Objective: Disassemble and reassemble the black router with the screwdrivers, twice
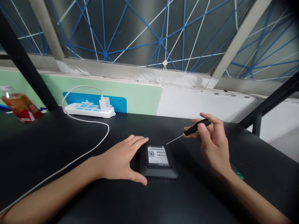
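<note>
A black box-shaped device [158, 170] with a white printed label [158, 156] lies on the dark table. My left hand [125, 158] is at its left side, thumb and fingers spread apart around that edge, holding nothing. In my right hand [213, 140] is a screwdriver [195, 128] with a black and yellow handle, gripped between thumb and fingers. Its thin shaft slants down to the left, and the tip is at the device's far right corner. Whether the tip sits in a screw is too small to tell.
A white power strip [90, 110] with a plugged-in charger [104, 104] stands by the wall. Its white cable [87, 152] runs down the left side. A drink bottle [21, 105] is at the far left. A green object [237, 173] lies partly behind my right wrist.
</note>
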### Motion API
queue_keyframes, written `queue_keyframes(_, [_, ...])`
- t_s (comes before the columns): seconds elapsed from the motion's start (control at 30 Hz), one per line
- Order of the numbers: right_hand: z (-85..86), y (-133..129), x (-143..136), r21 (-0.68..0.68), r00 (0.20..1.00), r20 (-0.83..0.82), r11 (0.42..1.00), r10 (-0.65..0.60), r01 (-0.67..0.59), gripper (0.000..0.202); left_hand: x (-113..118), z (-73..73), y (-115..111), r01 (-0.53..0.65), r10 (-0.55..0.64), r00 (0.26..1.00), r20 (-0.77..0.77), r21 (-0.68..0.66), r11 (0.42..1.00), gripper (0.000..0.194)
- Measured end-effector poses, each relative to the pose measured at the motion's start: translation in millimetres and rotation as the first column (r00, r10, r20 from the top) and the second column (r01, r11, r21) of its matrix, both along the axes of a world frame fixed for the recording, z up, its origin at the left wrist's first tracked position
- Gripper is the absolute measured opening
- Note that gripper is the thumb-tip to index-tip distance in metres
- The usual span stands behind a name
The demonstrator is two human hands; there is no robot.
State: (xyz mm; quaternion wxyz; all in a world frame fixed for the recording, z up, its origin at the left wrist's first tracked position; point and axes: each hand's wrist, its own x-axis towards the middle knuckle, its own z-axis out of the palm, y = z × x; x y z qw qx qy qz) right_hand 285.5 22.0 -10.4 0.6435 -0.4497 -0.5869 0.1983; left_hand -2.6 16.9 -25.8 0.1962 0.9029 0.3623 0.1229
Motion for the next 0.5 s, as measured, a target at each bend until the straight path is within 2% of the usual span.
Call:
queue_keyframes(0.17, [0.8, 1.9, 1.8, 0.029, 0.980, 0.152, 0.992, -0.128, 0.125, 0.042, 0.6, 0.7, -0.2, -0.005, 0.005, 1.000, -0.005, -0.007, 1.000, 0.111])
queue_keyframes(0.27, [2.1, 1.0, 1.3, 0.044, 0.992, 0.113, 0.997, -0.062, 0.058, 0.041, 1.0, 0.9, -0.1, -0.003, 0.003, 1.000, -0.016, -0.001, 1.000, 0.112])
queue_keyframes(0.37, [2.2, -0.4, -0.6, -0.012, 0.999, 0.004, 0.999, 0.032, -0.032, 0.039, 1.1, 0.8, 0.2, -0.002, 0.002, 1.000, -0.012, 0.002, 1.000, 0.112])
queue_keyframes(0.5, [0.9, -0.4, -0.4, -0.026, 0.999, -0.017, 0.999, 0.030, -0.030, 0.040, 0.9, 1.3, 0.7, 0.000, 0.000, 1.000, -0.008, 0.001, 1.000, 0.112])
